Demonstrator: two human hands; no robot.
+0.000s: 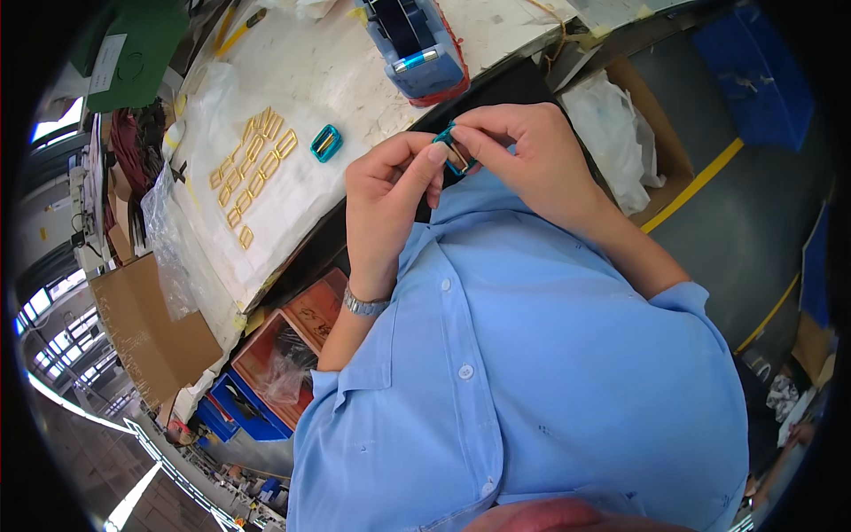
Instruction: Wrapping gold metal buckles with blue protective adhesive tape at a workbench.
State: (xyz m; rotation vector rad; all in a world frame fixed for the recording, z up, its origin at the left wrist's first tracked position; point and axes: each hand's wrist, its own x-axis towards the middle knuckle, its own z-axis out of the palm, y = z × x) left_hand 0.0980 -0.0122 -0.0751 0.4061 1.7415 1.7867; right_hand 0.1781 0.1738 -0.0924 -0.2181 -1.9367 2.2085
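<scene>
Between both hands, just off the table's front edge, is a small buckle [457,158] with a teal rim and a gold-coloured middle. My left hand [390,182] pinches its left side between thumb and fingers. From the other side, the thumb and forefinger of my right hand [527,151] grip its upper end. Another teal-wrapped buckle [326,143] lies on the white table [310,199], left of my hands. Farther left, several gold rectangular rings [257,173] are laid out in slanting rows. My fingers hide part of the held buckle.
A blue tape dispenser [415,60] stands on the table beyond my hands. At the far left lie a yellow cutter [238,34] and a green sheet [142,53]. A carton with white plastic bags [616,133] sits on the right. Reddish boxes [297,328] are below the table's left edge.
</scene>
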